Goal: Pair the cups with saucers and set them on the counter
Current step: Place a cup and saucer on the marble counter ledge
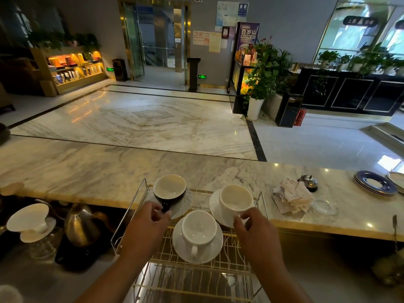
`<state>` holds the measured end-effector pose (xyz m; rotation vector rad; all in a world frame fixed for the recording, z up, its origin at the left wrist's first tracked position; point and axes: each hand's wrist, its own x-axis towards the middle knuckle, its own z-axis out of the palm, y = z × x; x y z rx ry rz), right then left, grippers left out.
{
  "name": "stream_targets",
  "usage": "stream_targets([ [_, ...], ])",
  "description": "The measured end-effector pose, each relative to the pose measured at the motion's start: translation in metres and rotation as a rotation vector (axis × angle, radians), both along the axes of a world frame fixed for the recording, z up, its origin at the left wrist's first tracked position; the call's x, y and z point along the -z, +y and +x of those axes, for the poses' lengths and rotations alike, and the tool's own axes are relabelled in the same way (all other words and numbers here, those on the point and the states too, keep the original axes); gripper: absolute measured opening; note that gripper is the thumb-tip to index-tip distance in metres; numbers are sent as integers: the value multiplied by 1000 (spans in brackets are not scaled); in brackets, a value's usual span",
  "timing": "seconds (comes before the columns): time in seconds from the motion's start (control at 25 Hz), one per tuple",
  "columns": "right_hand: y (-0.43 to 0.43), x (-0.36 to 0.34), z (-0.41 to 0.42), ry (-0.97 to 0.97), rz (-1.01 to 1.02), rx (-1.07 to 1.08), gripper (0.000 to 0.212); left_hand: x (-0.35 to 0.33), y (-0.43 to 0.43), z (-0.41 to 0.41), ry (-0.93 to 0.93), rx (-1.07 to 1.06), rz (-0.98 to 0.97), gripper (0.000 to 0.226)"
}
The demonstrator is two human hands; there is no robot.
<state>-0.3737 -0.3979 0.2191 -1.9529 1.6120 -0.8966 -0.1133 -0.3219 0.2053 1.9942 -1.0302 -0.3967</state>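
My left hand (146,224) grips the handle of a black cup (170,190) with a white inside, which sits on a dotted white saucer (185,204). My right hand (254,228) pinches the handle side of a white cup (235,199) on a white saucer (215,206). Both pairs are over the far end of a wire dish rack (196,276). Between my hands, a second white cup (198,229) stands on its white saucer (213,249) on the rack, handle toward me. The marble counter (98,169) runs just beyond the rack.
On the counter to the right lie a pile of receipts (291,196), a call bell (309,182), a glass coaster (324,206) and stacked blue-rimmed plates (375,182). Left of the rack stand a steel kettle (82,226) and a white dripper (28,219) on a glass server.
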Motion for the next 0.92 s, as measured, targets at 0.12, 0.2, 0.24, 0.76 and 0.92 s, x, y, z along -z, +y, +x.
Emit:
stream_targets([
  [0.12,20,13,0,36,5,-167,23,16,18,-15,68,140,-8,2],
  [0.2,28,21,3,74,64,-275,32,21,24,-21,78,180,-28,8],
  [0.24,30,24,4,83,92,-302,36,22,25,-22,80,183,-37,9],
  [0.76,39,18,8,109,77,-282,47,16,32,-23,64,264,-4,20],
  [0.92,45,4,4,143,7,-305,53,5,43,-22,4,307,77,38],
])
